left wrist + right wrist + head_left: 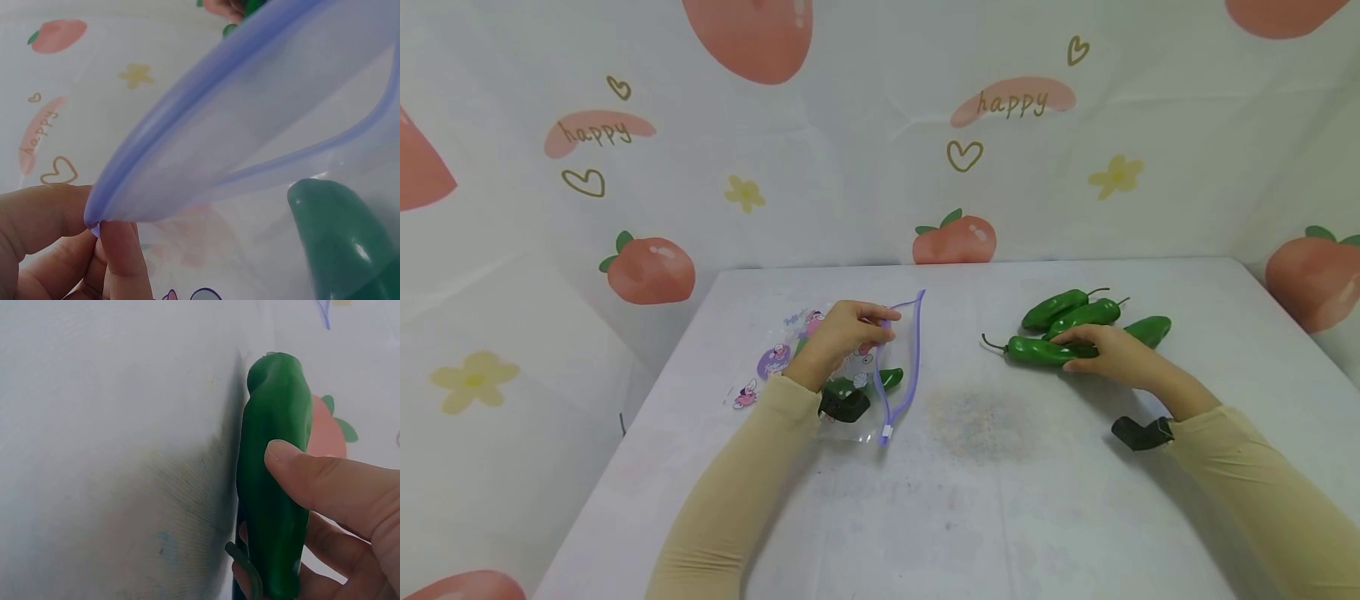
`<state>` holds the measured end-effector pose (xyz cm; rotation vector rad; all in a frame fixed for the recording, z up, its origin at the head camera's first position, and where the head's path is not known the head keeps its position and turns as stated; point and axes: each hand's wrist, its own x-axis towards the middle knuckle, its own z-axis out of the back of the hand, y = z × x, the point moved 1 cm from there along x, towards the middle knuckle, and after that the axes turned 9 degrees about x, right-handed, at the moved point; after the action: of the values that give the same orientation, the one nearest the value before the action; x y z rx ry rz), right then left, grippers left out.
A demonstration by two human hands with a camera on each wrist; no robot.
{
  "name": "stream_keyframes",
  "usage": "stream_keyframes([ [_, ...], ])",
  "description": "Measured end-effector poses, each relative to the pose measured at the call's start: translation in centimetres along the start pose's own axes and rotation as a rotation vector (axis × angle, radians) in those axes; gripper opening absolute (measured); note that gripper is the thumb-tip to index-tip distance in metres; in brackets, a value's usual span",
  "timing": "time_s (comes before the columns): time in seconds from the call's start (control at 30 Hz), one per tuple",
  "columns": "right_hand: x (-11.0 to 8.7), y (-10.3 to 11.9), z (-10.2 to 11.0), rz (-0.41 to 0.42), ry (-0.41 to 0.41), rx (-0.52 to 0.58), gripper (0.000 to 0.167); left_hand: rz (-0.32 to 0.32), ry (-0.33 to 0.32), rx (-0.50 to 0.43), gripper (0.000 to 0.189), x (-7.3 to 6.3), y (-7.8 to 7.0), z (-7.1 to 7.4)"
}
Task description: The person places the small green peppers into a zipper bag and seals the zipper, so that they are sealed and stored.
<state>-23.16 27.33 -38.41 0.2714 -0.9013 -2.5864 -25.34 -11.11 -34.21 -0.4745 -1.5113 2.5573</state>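
My left hand (pixel 842 340) pinches the purple zip edge of a clear printed zip bag (pixel 169 125) between thumb and fingers. The bag's mouth gapes to the right, with a white slider (pixel 887 431) at its near end. A green chili pepper (pixel 340 240) shows inside the bag, partly hidden by the wrist in the head view. On the right, my right hand (pixel 1105 358) grips a green chili pepper (pixel 272 469), thumb on top and fingers underneath. Two more green peppers (pixel 1055 309) lie just behind that hand, and another pepper (pixel 1150 331) pokes out beyond it.
Both hands work over a white-covered table (pixel 940 517) with a discoloured patch between the bag and the peppers. A backdrop cloth (pixel 850 167) printed with fruit, flowers and hearts hangs behind it. Black wrist devices (pixel 1141 433) sit at both cuffs.
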Motion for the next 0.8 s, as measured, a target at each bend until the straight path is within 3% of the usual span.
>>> stream_keyframes([
  [0.8, -0.1, 1.1, 0.3, -0.002, -0.042, 0.018, 0.043, 0.003, -0.012, 0.0, 0.029, -0.2, -0.2, 0.0],
])
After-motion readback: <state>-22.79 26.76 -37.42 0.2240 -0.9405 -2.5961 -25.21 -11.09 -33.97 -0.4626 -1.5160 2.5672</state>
